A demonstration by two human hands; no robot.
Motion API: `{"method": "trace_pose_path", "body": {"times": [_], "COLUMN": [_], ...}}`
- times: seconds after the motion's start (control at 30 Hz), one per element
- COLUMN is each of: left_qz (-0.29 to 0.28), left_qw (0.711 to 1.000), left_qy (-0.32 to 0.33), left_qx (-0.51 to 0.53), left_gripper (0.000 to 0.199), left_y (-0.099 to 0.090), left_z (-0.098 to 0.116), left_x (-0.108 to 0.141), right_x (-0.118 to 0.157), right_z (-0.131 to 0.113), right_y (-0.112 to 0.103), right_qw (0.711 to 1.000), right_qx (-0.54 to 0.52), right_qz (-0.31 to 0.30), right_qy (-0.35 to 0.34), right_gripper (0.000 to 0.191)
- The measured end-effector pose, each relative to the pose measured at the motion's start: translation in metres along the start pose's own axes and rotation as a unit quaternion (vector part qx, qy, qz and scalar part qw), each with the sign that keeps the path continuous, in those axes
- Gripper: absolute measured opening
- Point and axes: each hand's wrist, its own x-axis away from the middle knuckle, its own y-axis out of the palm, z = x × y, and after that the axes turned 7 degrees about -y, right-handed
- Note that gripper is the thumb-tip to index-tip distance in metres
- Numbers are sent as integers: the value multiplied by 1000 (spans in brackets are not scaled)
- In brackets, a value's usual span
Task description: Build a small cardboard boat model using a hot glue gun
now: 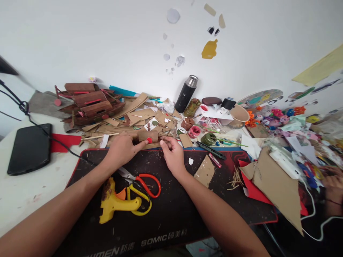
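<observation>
A small brown cardboard model piece (144,136) with a red round spot lies between my two hands at the back edge of the dark mat. My left hand (123,148) is closed on its left side, thumb at the red spot, other fingers partly hidden behind. My right hand (173,154) has fingers bent together at its right end; the fingertips are too small to make out fully. Nearer me on the mat lie a yellow glue gun (114,205) and scissors (150,186) with red and yellow handles. Several brown model boats (89,100) stand at the back left.
Cardboard scraps (139,116) are heaped along the wall. Open paint jars (209,139), a black thermos (185,94) and a dark cutter (211,150) sit at the back right. A phone (30,148) lies left, crossed by a cable. Another person's hand (333,185) is at far right.
</observation>
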Motion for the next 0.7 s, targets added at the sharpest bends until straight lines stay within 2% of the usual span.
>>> {"method": "trace_pose_path", "body": {"times": [0.3,0.53,0.7], "left_qz": [3,8,10], "left_qw": [1000,999,999], "left_qy": [19,28,22], "left_qx": [-8,-18,38], "left_gripper": [50,54,51], "left_y": [0,1,1], "left_z": [-1,-2,0], "left_x": [0,-1,0], "right_x": [-8,-12,-13], "right_z": [-4,-13,-16], "right_y": [3,11,11], "right_qw": [998,995,993], "right_qx": [-17,34,65], "right_qz": [-61,-97,-96], "right_qy": [22,17,23], "right_gripper": [29,20,22]}}
